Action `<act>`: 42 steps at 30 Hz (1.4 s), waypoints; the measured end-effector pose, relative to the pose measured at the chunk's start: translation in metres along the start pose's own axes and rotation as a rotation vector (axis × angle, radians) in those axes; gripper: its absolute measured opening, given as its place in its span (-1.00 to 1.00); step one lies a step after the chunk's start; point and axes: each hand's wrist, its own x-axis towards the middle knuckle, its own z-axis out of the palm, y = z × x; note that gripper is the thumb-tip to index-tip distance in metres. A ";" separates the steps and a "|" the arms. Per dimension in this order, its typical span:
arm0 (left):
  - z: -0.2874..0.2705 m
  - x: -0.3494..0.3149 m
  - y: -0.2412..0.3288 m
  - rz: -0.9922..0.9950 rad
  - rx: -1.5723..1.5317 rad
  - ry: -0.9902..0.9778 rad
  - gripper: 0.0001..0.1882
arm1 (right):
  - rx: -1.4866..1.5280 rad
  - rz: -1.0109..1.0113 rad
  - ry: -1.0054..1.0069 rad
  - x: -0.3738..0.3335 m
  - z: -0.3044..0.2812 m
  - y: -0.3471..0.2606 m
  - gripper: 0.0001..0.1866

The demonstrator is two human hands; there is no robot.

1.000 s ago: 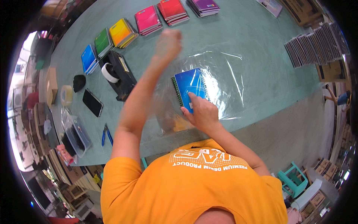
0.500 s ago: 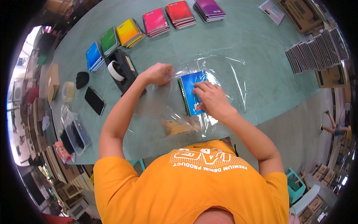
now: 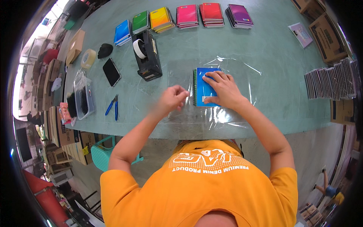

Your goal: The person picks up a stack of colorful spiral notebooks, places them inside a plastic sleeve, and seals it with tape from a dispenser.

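right hand: spread over smooth blue spiral-bound notebook | left hand: curled, grip unclear | film: clear, glossy, creased

Orange tee, short sleeves ending above the elbows, round collar in same orange. Chest print is white: big outlined block letters, dotted halftone patch, one line of small capitals, upside down from head cam. Sliver of darker cloth past the hem, too small to ID. Forearms and fingers bare.
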 end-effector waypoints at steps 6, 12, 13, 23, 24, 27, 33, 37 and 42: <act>0.050 0.004 0.024 0.447 0.638 0.094 -0.77 | 0.082 -0.087 0.063 -0.002 0.014 0.015 0.04; 0.074 0.012 0.038 0.362 0.912 -0.061 -0.78 | 0.044 -0.094 0.057 0.002 0.030 0.020 0.12; 0.071 0.012 0.043 0.311 0.947 -0.083 -0.77 | 0.002 -0.134 -0.057 0.008 0.018 0.020 0.11; 0.072 0.012 0.037 0.309 1.051 0.006 -0.75 | 0.303 0.047 -0.068 0.108 -0.012 0.036 -0.56; 0.073 0.013 0.037 0.333 1.031 0.014 -0.75 | 0.280 0.105 0.037 0.107 -0.014 0.052 -0.60; 0.073 0.010 0.034 0.316 0.979 0.015 -0.75 | 0.294 -0.119 0.198 0.074 -0.042 0.066 -0.60; 0.070 0.008 0.034 0.372 0.976 0.008 -0.74 | 0.256 -0.235 -0.111 -0.002 -0.025 0.032 -0.51; 0.039 -0.001 0.026 0.453 0.601 0.049 -0.73 | 0.185 -0.151 -0.117 -0.004 -0.026 0.029 -0.61; -0.071 0.005 0.020 0.455 0.229 0.676 -0.72 | 0.123 -0.085 -0.032 -0.011 -0.016 0.019 -0.66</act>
